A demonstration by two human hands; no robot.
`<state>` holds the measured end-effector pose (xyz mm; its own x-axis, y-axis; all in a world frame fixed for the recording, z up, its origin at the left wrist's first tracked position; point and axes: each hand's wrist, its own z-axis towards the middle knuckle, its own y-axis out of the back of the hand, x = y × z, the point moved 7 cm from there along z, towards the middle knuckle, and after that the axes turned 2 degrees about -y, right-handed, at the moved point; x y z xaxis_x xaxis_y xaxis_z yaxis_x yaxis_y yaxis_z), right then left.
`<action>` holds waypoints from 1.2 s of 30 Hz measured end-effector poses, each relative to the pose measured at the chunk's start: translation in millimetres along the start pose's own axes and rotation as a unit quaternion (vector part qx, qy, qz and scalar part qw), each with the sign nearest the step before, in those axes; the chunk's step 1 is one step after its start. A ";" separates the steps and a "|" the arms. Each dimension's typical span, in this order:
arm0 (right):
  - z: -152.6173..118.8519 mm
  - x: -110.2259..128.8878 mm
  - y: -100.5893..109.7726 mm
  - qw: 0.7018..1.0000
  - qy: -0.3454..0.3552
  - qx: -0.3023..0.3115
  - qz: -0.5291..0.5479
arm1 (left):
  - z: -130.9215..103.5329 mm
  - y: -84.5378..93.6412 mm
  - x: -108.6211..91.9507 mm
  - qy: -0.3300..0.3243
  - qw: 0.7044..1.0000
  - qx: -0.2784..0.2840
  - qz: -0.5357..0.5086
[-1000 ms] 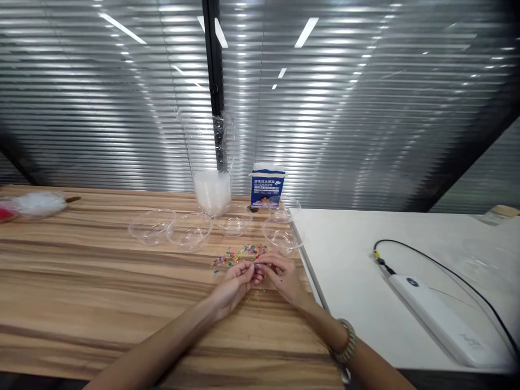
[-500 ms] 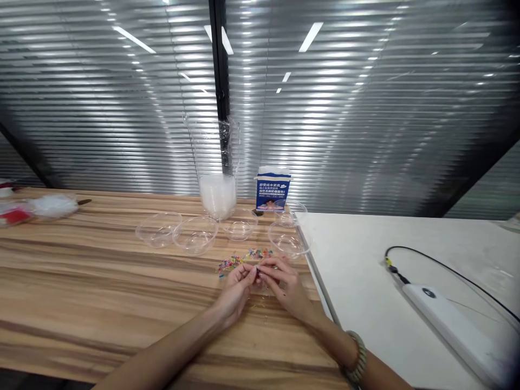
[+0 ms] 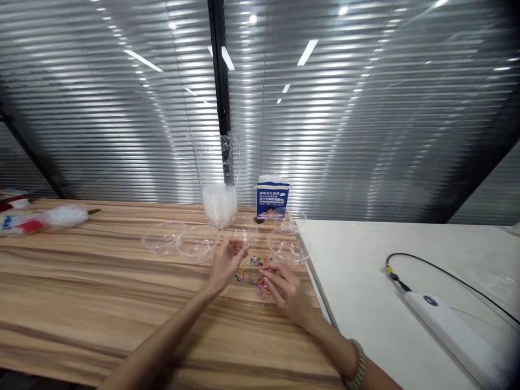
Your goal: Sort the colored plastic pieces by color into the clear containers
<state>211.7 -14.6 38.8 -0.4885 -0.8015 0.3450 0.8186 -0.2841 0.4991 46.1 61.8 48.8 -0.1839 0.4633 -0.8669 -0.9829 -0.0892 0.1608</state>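
My left hand (image 3: 226,264) is over the near edge of a clear plastic bowl (image 3: 245,226), its fingers curled and pinched together. Whatever it holds, if anything, is too small and blurred to make out. To the right, my right hand (image 3: 287,292) is low over a spread of tiny multicoloured pieces (image 3: 257,261) on the wooden table. Its thumb and forefinger are apart, and no object shows between them. Two clear bowls stand left of my left hand, a nearer one (image 3: 197,245) and a farther one (image 3: 163,238). Another clear bowl (image 3: 287,249) sits just beyond my right hand.
Behind the bowls stand a stack of translucent cups (image 3: 220,206) in a clear bag and a blue printed box (image 3: 272,201). Plastic bags (image 3: 60,216) lie at far left. On the white table (image 3: 349,271) at right is a white device (image 3: 450,330) with a black cable.
My hands were together, pinching a small dark thing over the pieces. The left hand has moved away, up and left to the middle bowl; the right has stayed near the pieces, its fingers parted.
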 end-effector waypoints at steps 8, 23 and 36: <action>-5.5 -3.8 8.3 0.998 0.037 -0.042 -0.028 | 82.2 3.1 0.0 -0.106 0.922 0.121 0.353; 3.0 -74.0 53.5 0.973 -0.113 -0.100 -0.174 | 16.0 3.8 -32.7 -0.194 0.922 0.053 0.331; -6.8 -83.3 36.6 0.852 -0.408 0.100 0.311 | -65.9 -23.7 -78.3 -0.225 0.919 0.306 0.104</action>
<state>284.4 38.2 22.9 -0.0937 -0.1074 0.9898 0.9680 0.2227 0.1158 83.9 -30.5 81.8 -0.2163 0.8221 -0.5266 -0.7183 0.2313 0.6561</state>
